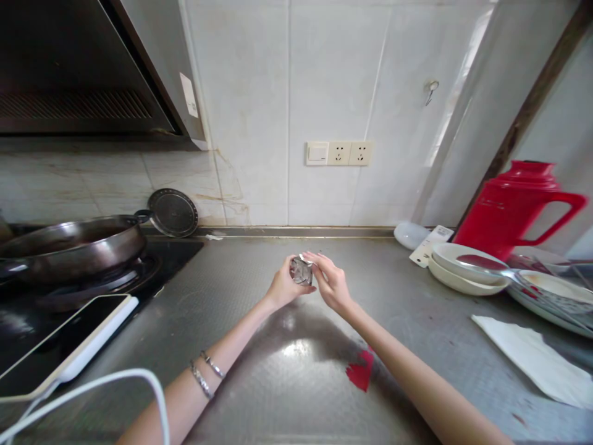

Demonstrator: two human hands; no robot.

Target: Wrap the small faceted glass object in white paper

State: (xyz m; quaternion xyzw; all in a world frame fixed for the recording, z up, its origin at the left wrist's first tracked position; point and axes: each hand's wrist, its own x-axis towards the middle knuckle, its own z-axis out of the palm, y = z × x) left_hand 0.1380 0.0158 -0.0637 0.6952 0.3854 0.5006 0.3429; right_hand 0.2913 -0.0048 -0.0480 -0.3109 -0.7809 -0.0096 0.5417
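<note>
My left hand (283,285) is wrapped round a small clear glass-like container (301,272) above the metal counter (259,395), its contents too small to make out. On the right side of the container, my right hand (331,281) has its fingers over the top edge, pressed on a bit of white material (304,259) that looks like tissue. A torn red piece (360,371) lies on the counter below my right forearm. Two silver bracelets circle my left wrist.
At the left are a pan (74,247) on the stove, a phone (65,346) and a white cable (139,372). At the right stand a red thermos jug (504,210), stacked bowls (463,281), a plate (556,303) and a white paper (532,358).
</note>
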